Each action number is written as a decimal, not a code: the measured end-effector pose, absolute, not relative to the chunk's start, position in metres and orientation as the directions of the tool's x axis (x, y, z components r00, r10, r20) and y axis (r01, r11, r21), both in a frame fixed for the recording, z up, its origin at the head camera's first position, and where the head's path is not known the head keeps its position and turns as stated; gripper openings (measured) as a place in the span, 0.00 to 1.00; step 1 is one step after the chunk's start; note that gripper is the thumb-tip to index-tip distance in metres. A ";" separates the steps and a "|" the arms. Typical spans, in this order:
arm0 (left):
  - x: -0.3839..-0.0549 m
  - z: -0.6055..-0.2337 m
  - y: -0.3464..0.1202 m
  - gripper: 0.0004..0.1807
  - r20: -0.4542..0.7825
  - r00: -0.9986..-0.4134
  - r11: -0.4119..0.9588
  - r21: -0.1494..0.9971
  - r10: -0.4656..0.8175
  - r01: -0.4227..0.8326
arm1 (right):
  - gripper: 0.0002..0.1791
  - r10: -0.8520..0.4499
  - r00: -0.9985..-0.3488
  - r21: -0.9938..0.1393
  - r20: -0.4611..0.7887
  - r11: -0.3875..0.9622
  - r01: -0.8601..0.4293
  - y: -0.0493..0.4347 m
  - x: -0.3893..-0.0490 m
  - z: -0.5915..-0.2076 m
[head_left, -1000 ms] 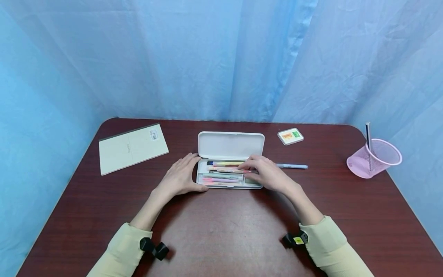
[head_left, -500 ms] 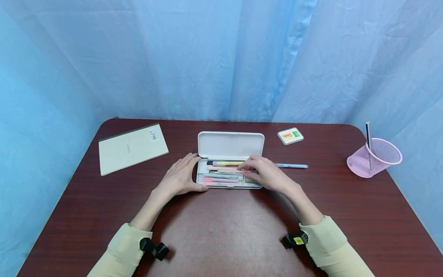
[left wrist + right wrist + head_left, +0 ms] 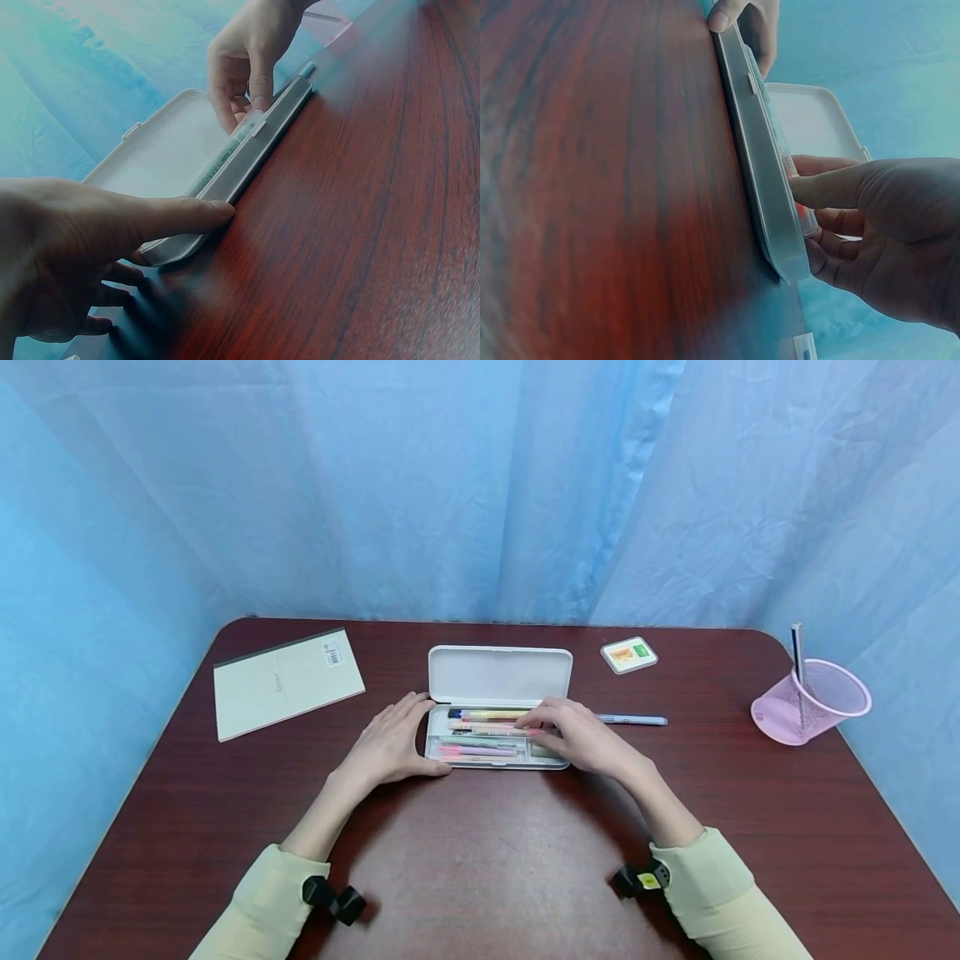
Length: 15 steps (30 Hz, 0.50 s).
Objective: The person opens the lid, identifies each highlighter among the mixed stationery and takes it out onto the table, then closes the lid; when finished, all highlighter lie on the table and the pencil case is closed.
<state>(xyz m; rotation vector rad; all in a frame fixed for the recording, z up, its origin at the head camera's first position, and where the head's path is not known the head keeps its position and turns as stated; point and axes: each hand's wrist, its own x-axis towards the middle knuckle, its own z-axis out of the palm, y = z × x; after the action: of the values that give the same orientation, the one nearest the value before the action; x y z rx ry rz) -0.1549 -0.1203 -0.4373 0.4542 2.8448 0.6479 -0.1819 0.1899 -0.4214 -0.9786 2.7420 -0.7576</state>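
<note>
Your right hand (image 3: 573, 737): pen (image 3: 491, 728) pinched; your left hand (image 3: 390, 745): spread against case (image 3: 500, 673); risk: case sliding if bracing slackens

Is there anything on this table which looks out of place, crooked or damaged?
One thing, perhaps: the light blue pen reaches past the right end of the open pencil case, while the lilac pen lies fully inside. In the head view, the right hand hides its other end. No spill or damage shows.
</note>
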 end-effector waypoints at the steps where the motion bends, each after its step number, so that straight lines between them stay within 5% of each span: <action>1: -0.155 -0.437 -0.120 0.58 -0.114 -0.935 0.858 0.448 0.335 0.253 | 0.11 -0.626 -0.779 -0.502 0.045 0.660 -0.559 0.190 -0.182 -0.421; 15: -0.155 -0.437 -0.120 0.58 -0.117 -0.935 0.859 0.446 0.334 0.251 | 0.11 -0.605 -0.791 -0.579 0.092 0.614 -0.536 0.195 -0.187 -0.423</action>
<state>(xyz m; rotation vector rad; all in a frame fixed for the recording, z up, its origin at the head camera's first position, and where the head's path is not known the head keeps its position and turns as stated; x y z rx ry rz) -0.1547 -0.1202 -0.4369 0.4520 2.8436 0.6434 -0.1871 0.1949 -0.4234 -0.9652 2.7196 -0.9197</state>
